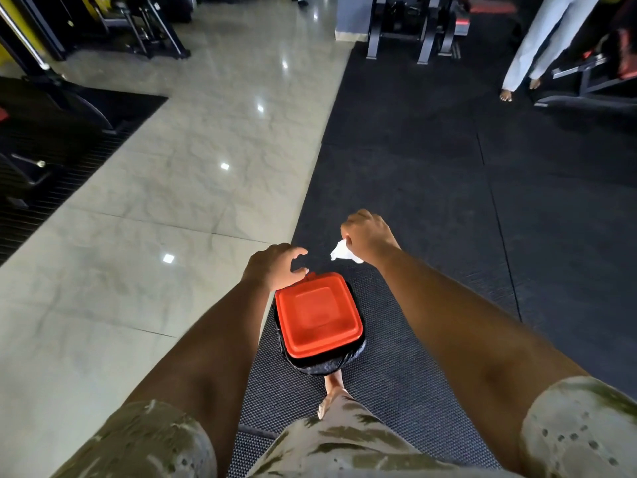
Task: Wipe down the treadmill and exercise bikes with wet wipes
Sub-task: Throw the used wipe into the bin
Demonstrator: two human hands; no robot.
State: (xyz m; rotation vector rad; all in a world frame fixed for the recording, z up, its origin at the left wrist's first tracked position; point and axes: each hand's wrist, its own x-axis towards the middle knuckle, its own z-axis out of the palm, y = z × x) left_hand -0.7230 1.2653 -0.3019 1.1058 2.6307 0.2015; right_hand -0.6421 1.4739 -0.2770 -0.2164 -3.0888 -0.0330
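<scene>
Head view: right hand (369, 236) pinches a wipe (342, 253), spread left hand (274, 269) touches red lid (317, 315).

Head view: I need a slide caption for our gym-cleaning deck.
Left hand at the red bin lid, right hand pinching a white wipe above the dark mat.

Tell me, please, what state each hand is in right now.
Left hand: open, fingers curved by the red bin lid's far edge.
Right hand: pinching a crumpled white wipe.
</scene>
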